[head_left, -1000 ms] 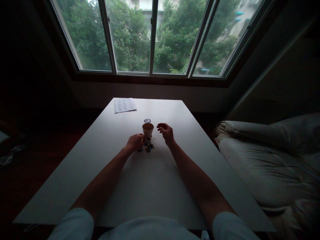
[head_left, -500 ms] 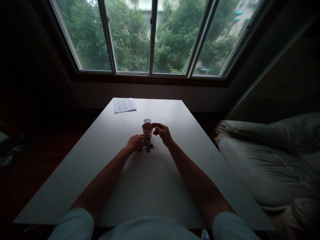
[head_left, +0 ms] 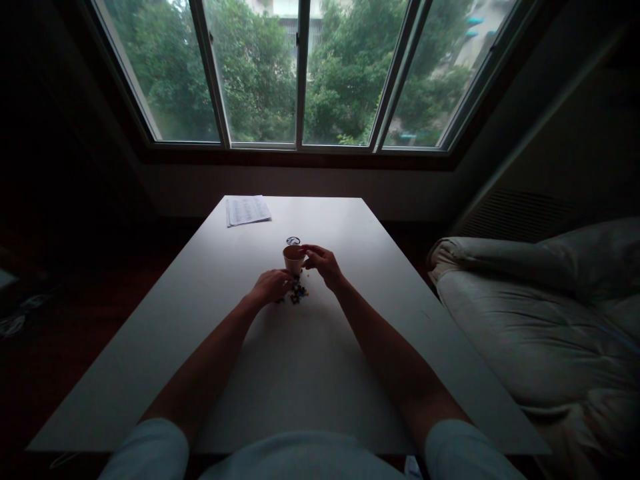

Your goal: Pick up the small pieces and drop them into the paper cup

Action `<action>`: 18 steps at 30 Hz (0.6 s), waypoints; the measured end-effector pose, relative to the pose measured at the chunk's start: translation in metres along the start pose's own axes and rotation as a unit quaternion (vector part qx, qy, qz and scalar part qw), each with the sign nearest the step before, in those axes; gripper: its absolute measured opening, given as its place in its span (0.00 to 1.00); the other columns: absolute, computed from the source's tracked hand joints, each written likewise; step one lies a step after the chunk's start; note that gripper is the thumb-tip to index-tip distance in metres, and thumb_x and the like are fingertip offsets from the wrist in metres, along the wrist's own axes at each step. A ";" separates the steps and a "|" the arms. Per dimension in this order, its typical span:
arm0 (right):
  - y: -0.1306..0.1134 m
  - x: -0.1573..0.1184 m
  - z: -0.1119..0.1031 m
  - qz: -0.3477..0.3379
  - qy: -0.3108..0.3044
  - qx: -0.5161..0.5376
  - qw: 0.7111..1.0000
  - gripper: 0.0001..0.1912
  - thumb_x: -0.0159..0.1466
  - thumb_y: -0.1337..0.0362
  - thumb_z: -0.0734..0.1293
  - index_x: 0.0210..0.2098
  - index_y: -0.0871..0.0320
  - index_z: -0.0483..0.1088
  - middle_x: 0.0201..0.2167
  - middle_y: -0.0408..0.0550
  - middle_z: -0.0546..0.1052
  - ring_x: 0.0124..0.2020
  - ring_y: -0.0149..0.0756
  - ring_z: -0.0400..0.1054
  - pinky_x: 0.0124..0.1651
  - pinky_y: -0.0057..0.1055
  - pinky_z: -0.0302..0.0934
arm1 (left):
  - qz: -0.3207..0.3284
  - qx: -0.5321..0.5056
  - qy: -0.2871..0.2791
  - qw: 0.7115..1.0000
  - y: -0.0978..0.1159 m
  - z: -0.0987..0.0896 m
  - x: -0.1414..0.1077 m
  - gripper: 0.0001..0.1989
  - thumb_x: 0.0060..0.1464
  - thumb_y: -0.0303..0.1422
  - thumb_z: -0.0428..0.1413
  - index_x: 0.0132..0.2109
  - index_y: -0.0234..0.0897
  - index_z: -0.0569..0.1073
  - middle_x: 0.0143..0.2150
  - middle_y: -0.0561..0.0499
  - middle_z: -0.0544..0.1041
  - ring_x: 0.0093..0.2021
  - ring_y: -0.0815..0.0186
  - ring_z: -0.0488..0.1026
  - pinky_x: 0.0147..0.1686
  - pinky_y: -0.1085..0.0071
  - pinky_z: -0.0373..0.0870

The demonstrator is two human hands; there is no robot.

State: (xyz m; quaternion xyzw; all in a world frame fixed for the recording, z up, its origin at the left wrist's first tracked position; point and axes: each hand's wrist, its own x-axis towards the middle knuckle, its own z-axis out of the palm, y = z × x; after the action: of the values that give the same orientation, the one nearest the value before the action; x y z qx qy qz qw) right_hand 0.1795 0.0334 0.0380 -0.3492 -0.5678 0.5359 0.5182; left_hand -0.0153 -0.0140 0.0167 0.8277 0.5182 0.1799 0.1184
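A pale paper cup (head_left: 293, 263) with a brownish inside stands upright near the middle of the white table (head_left: 310, 373). My right hand (head_left: 325, 263) is at the cup's right side, its forefinger over the rim and its thumb lower down outside. My left hand (head_left: 273, 287) rests low at the cup's left, fingers curled in beside a small heap of dark and coloured pieces (head_left: 299, 292). Its fingertips are partly hidden, and anything in them is too small to make out. The pieces lie loose in front of the cup, too tiny to name.
Just behind the cup lies a small dark-rimmed round item (head_left: 293, 241). Printed paper sheets (head_left: 249, 210) are at the table's far left corner. A cushioned seat with a pale cover (head_left: 500, 327) flanks the table's right side, and a window (head_left: 300, 80) is beyond the far edge.
The view has shifted very slightly. Both hands and the cup keep almost the same places, with only small finger movement at most.
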 end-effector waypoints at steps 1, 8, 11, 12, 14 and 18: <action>0.001 0.000 -0.001 -0.001 0.006 -0.001 1.000 0.20 0.58 0.53 0.70 0.45 0.58 0.77 0.41 0.50 0.80 0.27 0.31 0.72 0.29 0.29 0.68 | 0.002 0.006 -0.004 1.000 0.000 0.000 0.000 0.13 0.57 0.32 0.56 0.47 0.48 0.81 0.48 0.49 0.81 0.45 0.59 0.77 0.48 0.65 0.69; 0.013 0.004 -0.014 -0.006 0.066 -0.010 0.998 0.19 0.58 0.54 0.67 0.43 0.59 0.76 0.37 0.49 0.80 0.26 0.30 0.71 0.30 0.28 0.65 | 0.014 0.053 -0.038 0.998 0.004 -0.010 -0.004 0.15 0.60 0.33 0.55 0.51 0.48 0.79 0.51 0.50 0.80 0.48 0.61 0.77 0.49 0.68 0.69; 0.024 0.008 -0.021 -0.003 0.110 -0.015 0.994 0.18 0.57 0.55 0.67 0.41 0.60 0.76 0.33 0.48 0.79 0.25 0.30 0.71 0.29 0.28 0.64 | 0.021 0.049 -0.039 0.998 0.005 -0.013 -0.005 0.14 0.60 0.34 0.54 0.50 0.48 0.80 0.51 0.50 0.80 0.48 0.62 0.77 0.50 0.69 0.69; 0.028 0.009 -0.024 -0.001 0.123 -0.016 0.992 0.18 0.56 0.55 0.66 0.40 0.60 0.76 0.33 0.48 0.79 0.25 0.30 0.70 0.29 0.28 0.63 | 0.019 0.047 -0.040 0.998 0.004 -0.014 -0.005 0.14 0.61 0.34 0.54 0.50 0.47 0.80 0.50 0.50 0.81 0.48 0.62 0.77 0.50 0.69 0.69; 0.036 0.011 -0.030 0.002 0.144 -0.016 0.989 0.18 0.56 0.55 0.66 0.39 0.60 0.75 0.31 0.48 0.78 0.24 0.30 0.70 0.28 0.27 0.62 | 0.012 0.041 -0.042 0.998 0.003 -0.013 -0.004 0.13 0.60 0.35 0.55 0.49 0.47 0.80 0.49 0.49 0.81 0.48 0.62 0.77 0.50 0.69 0.69; 0.053 0.014 -0.041 0.013 0.163 -0.024 0.986 0.18 0.55 0.55 0.65 0.38 0.61 0.75 0.29 0.47 0.77 0.23 0.30 0.68 0.27 0.27 0.61 | 0.016 0.032 -0.042 0.998 -0.001 -0.010 -0.003 0.12 0.60 0.34 0.55 0.48 0.47 0.81 0.49 0.49 0.81 0.46 0.62 0.77 0.48 0.70 0.69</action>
State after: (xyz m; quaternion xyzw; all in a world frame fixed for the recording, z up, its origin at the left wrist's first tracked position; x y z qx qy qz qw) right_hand 0.2071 0.0667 -0.0145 -0.4513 -0.4836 0.4646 0.5888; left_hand -0.0218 -0.0164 0.0249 0.8461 0.5051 0.1301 0.1102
